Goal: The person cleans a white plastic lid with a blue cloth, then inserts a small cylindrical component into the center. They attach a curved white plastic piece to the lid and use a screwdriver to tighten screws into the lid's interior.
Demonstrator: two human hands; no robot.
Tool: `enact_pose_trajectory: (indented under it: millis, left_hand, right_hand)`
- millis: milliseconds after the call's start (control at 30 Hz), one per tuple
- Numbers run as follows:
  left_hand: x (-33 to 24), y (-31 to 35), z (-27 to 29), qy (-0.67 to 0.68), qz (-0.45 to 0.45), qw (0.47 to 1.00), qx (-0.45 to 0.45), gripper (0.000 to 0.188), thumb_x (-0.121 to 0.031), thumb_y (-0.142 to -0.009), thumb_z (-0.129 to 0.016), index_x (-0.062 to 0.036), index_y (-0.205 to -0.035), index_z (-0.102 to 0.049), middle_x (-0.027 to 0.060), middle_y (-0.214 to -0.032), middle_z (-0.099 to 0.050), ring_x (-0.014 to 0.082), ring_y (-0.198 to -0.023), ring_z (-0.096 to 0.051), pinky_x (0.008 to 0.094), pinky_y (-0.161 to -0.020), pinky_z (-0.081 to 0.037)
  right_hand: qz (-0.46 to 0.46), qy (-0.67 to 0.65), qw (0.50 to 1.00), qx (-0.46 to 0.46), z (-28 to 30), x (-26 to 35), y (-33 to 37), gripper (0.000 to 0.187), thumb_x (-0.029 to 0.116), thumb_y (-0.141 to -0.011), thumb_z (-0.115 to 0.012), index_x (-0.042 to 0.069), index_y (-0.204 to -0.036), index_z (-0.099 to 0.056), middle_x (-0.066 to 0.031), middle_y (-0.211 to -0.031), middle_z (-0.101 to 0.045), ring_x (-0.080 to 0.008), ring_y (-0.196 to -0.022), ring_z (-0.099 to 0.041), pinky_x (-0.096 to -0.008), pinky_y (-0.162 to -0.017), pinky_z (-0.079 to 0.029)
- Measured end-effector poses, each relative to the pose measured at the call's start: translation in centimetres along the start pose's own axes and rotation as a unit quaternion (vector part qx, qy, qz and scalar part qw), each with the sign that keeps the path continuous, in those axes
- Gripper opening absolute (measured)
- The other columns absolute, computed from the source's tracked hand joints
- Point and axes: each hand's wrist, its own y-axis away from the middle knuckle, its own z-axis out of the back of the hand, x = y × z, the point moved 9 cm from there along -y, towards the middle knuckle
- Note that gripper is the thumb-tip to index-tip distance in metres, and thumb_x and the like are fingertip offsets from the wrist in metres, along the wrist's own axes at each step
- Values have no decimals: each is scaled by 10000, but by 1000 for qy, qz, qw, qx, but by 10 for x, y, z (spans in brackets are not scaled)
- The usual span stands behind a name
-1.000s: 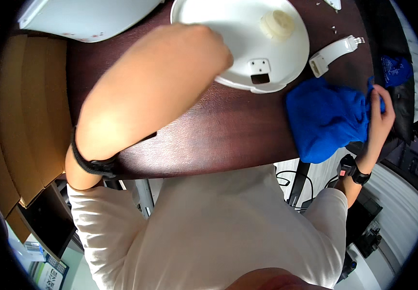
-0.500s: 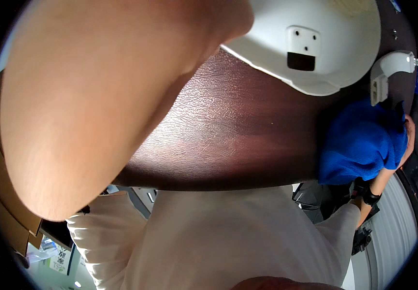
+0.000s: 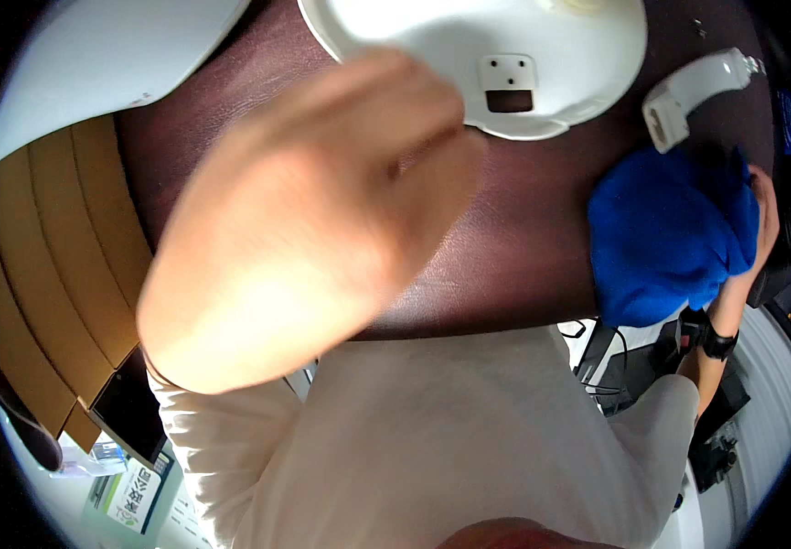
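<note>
Leaving room beside the large white shell (image 3: 112, 73) at upper left and the brown cardboard (image 3: 66, 210) below, keep the left forearm (image 3: 258, 247) clear of both. Farther right, holding the left hand (image 3: 405, 105) across the view of the white dish (image 3: 592, 64) at its near-left rim, with fingers bent inward but blurred; cannot tell whether pinching anything or touching the rim. Better to lift than drag there. Inside the dish, note the three-holed plate (image 3: 496, 75) beside a rectangular opening (image 3: 509, 101) and, cut off at top, a cream round piece (image 3: 587, 5). Beyond, on the tabletop (image 3: 505, 229), avoid scattering the small metal bits (image 3: 700, 27) or snagging the white curved handle (image 3: 702, 87), right by the blue cloth (image 3: 670, 238). At the tabletop's right end, steady that bunched cloth with the right hand (image 3: 763, 215) at its outer edge, fingers mostly behind folds; cannot tell how tightly closed, nor see any contents.
</note>
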Motion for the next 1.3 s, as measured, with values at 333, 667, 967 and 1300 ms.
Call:
enact_pose_trajectory:
  millis: [333,667,967,1300]
  left_hand:
    - [-56,41,-93,21,15,997,74,1052,-517,-888,-657,131,-1508,-106,410,-1536,-134,497,-1475,-103,565,-1198,-146]
    - [-84,50,-63,202,-60,977,-31,730,-266,-926,-656,80,-1473,-318,301,-1504,-363,421,-1409,-364,460,-1169,-313]
    - [-173,18,-127,137,-155,978,6,569,-342,-966,-585,65,-1351,-487,306,-1338,-523,446,-1268,-486,422,-1020,-442]
    - [-134,18,-38,186,-173,966,-42,164,-127,-926,-631,14,-952,-711,147,-834,-711,281,-705,-669,377,-660,-533]
  right_hand:
    - [7,-33,996,-86,-3,9,-4,298,270,-1049,-487,73,-1137,-694,-70,-996,-672,-138,-922,-613,-262,-845,-468]
    - [0,-96,992,-86,-6,19,-7,253,264,-1023,-538,72,-1086,-690,-22,-821,-573,-89,-727,-504,-249,-657,-409]
    - [59,-85,989,-110,-4,35,-7,262,262,-997,-550,41,-1057,-679,-57,-734,-574,-128,-652,-533,-299,-606,-431]
    - [38,-117,987,-105,-4,30,-6,229,222,-988,-562,33,-1039,-681,-62,-737,-584,-109,-688,-543,-289,-637,-447]
